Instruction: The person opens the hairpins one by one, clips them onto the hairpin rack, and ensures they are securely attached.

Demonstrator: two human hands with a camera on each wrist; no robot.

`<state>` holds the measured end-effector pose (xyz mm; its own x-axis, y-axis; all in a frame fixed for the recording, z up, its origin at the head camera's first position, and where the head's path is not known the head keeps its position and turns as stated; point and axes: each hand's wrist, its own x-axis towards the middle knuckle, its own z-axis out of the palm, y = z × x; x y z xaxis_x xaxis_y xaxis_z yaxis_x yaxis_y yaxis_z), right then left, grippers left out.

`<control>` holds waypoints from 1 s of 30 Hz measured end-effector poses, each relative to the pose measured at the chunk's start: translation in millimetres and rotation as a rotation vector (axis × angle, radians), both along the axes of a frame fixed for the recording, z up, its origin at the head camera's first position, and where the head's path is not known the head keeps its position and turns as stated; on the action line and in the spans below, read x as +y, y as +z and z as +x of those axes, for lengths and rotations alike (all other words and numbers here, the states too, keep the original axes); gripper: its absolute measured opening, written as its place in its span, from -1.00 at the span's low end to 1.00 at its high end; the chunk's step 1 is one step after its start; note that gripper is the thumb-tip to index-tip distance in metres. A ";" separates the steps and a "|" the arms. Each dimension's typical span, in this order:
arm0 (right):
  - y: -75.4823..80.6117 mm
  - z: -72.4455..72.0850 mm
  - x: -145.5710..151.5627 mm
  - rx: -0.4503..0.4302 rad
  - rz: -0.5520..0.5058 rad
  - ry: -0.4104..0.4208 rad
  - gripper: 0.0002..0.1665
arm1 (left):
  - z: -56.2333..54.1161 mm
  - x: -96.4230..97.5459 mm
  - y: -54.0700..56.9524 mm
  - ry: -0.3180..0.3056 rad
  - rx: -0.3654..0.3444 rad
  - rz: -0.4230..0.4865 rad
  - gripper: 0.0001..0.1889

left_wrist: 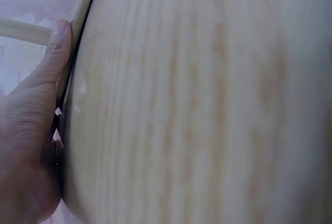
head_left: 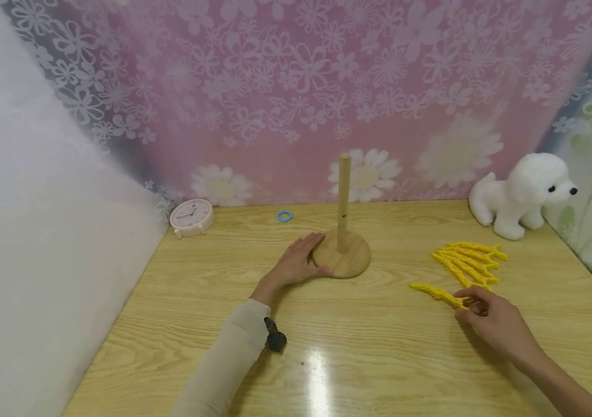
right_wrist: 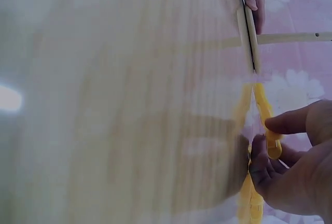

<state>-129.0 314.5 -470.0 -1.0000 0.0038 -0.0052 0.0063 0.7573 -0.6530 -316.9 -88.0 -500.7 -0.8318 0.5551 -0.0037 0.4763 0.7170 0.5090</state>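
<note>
In the head view, a wooden stand (head_left: 344, 191) has a round base and an upright post with small holes. My left hand (head_left: 296, 262) holds the base's left rim, thumb along the near edge and fingers at the far left; the left wrist view shows the thumb (left_wrist: 56, 53) against the rim. A yellow branch-shaped piece (head_left: 436, 292) is pinched by my right hand (head_left: 499, 324) between thumb and fingers, its thin tip pointing left. Close behind that hand, several similar yellow branch pieces (head_left: 464, 262) lie fanned out on the table.
A blue ring (head_left: 285, 216) lies near the back of the wooden table (head_left: 379, 353). At the back left stands a round pink clock (head_left: 192, 217). A white toy dog (head_left: 522, 194) sits at the back right. Behind the table hangs a flowered pink curtain (head_left: 285, 116).
</note>
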 end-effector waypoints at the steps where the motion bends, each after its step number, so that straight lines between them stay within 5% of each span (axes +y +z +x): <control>1: 0.2 -1.0 -0.6 0.000 0.006 0.014 -0.54 | 0.1 0.1 0.3 0.002 -0.002 0.000 0.10; 18: 11.8 -34.0 -25.4 0.173 -0.064 0.148 -0.64 | 1.9 0.9 -1.1 0.007 -0.011 -0.003 0.07; 30: 19.4 -82.4 -51.1 0.172 -0.009 0.183 -0.68 | 1.0 -1.2 3.4 -0.001 -0.005 0.010 0.06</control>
